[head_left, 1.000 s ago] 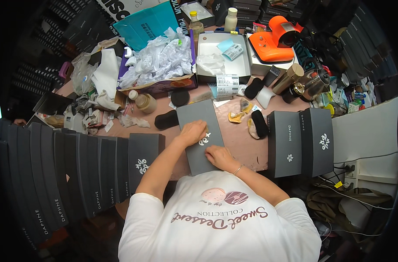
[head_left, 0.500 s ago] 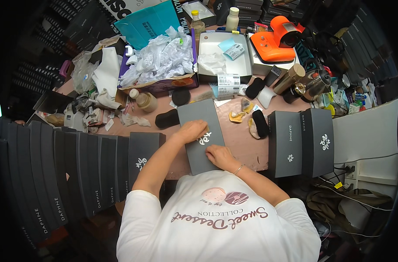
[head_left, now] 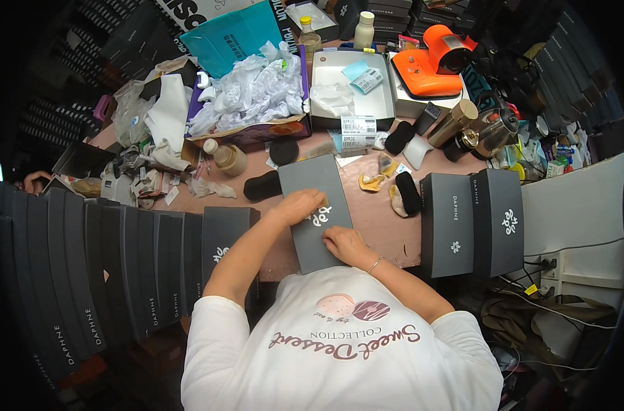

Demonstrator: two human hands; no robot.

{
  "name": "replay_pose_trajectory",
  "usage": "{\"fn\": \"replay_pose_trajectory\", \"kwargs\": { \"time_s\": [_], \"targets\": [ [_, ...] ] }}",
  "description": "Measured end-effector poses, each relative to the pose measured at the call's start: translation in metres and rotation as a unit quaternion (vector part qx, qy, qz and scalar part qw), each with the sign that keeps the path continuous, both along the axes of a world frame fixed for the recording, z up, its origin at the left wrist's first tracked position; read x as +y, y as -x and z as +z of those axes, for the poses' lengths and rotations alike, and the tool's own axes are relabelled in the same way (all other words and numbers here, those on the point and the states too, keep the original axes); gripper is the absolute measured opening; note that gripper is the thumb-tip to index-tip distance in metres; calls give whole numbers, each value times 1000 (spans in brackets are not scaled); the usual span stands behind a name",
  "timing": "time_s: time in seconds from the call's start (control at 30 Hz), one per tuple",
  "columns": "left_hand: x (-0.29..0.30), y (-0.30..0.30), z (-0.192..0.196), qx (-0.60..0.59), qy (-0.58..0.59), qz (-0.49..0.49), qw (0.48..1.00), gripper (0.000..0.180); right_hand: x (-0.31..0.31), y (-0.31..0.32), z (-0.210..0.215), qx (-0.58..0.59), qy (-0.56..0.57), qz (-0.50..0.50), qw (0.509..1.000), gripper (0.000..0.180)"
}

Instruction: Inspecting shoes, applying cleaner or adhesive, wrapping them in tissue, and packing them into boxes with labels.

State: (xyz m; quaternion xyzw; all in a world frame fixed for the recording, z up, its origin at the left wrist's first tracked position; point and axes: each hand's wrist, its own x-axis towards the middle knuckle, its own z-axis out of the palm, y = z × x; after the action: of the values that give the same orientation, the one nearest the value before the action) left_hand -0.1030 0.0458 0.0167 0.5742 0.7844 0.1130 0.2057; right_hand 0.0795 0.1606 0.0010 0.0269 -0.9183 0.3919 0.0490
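A dark grey shoe box [head_left: 315, 178] with a white printed mark lies in front of me, slightly tilted, its near end close to my shirt. On the lid rests my left hand [head_left: 302, 205], fingers bent and closed at the upper edge of the mark. A small tan spot shows at those fingertips, too small to name. Lower down, my right hand [head_left: 346, 245] lies on the lid's right part with its fingers curled in; whatever they may hold is hidden. The lid sits closed, so the inside of the box cannot be seen.
Grey shoe boxes stand in a row at left [head_left: 141, 267] and two more at right [head_left: 449, 226]. Behind are a carton of crumpled white paper [head_left: 257, 89], a white tray [head_left: 319, 68], an orange machine [head_left: 428, 72], bottles and black pads. Another person's hand [head_left: 35, 181] shows far left.
Another person's hand has come into view at the far left, behind the row of boxes. My hands and the shoe box stay almost where they were.
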Motion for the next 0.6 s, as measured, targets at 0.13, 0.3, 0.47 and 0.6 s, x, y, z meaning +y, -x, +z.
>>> {"fn": "replay_pose_trajectory", "kwargs": {
  "time_s": [0.13,0.3,0.47,0.6],
  "targets": [
    [-4,-1,-6,22,-18,-2,1000,13,0,1,4,-18,-1,2,1000,9],
    [-6,-2,-4,1,-42,5,999,17,1,0,-1,4,1,-4,1000,9],
    [-6,-15,2,-39,-69,65,995,19,2,1,1,-10,-2,1,1000,10],
    [-3,-13,-5,-54,-48,93,993,13,1,1,3,-13,0,0,1000,9]
  ]
}}
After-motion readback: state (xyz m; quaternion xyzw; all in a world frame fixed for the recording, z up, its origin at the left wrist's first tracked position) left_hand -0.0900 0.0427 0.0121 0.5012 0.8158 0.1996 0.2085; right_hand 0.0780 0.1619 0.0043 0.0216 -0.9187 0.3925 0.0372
